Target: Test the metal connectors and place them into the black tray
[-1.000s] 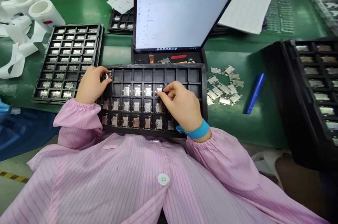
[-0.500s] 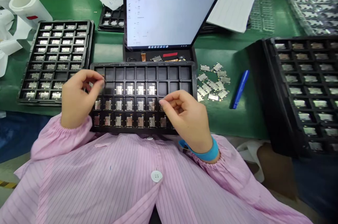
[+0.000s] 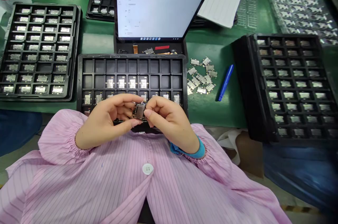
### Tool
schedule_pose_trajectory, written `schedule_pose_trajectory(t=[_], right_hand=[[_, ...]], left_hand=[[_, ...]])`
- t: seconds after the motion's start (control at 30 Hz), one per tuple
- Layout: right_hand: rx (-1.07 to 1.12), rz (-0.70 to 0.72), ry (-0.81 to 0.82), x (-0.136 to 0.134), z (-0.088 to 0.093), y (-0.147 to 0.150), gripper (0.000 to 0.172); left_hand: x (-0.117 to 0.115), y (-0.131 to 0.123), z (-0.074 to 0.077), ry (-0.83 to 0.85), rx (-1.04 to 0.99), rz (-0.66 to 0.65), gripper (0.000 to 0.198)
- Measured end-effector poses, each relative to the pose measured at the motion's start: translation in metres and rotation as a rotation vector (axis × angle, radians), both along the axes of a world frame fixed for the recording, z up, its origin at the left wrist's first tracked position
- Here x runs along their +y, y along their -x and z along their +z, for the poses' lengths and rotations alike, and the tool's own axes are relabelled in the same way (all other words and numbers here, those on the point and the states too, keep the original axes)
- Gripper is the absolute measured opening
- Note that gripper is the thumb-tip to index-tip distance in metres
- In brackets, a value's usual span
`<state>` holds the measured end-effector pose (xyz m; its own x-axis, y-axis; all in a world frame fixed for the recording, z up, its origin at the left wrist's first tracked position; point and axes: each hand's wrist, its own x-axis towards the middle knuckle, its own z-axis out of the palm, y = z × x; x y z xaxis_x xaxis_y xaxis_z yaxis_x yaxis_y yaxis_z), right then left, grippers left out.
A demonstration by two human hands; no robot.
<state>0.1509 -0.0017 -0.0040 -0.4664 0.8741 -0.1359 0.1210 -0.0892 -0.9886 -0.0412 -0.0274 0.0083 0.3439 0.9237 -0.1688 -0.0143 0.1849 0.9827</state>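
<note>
A small circuit board (image 3: 138, 110) with a metal cover is up in front of me, over the near rows of the black compartment tray (image 3: 80, 87). My left hand (image 3: 105, 120) grips it by its top and bottom edges, between thumb and fingertips. At the board's right edge, the thumb and forefinger of my right hand (image 3: 170, 120) are pinched together on it. Similar boards (image 3: 132, 82) sit singly in many of the tray's pockets, and the far row holds none. Both hands cover part of the near rows.
A loose pile of metal parts (image 3: 202, 79) lies right of the tray, beside a blue pen (image 3: 225, 82). A laptop (image 3: 163, 9) stands behind. Filled black trays are at left (image 3: 76, 51) and stacked at right (image 3: 253, 87). Papers (image 3: 221, 4) and clear plastic trays (image 3: 295, 9) lie farther back.
My left hand has moved right from the tray's left side, and my right hand has come left. They now meet at a circuit board held between them. The camera view has shifted.
</note>
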Motion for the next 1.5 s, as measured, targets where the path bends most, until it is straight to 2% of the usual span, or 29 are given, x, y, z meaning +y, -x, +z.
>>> schedule_pose_trajectory(t=[0.17,0.33,0.67,1.5], right_hand=[[0.009,-0.012,0.015,-0.0004,0.0005,0.0003,0.020],[-0.011,-0.023,-0.025,-0.0003,-0.0017,-0.0006,0.019],[-0.041,-0.032,-0.097,-0.0003,-0.0012,-0.0007,0.017],[-0.055,-0.019,-0.143,-0.0004,-0.0039,-0.0021,0.017]], left_hand=[[-0.0008,0.0011,-0.0010,-0.140,0.220,0.015,0.038],[-0.0001,0.0008,-0.0022,-0.157,0.282,0.047,0.034],[0.0020,-0.0016,-0.0022,-0.175,0.288,0.051,0.028],[0.0049,-0.0015,-0.0063,-0.205,0.262,0.045,0.030]])
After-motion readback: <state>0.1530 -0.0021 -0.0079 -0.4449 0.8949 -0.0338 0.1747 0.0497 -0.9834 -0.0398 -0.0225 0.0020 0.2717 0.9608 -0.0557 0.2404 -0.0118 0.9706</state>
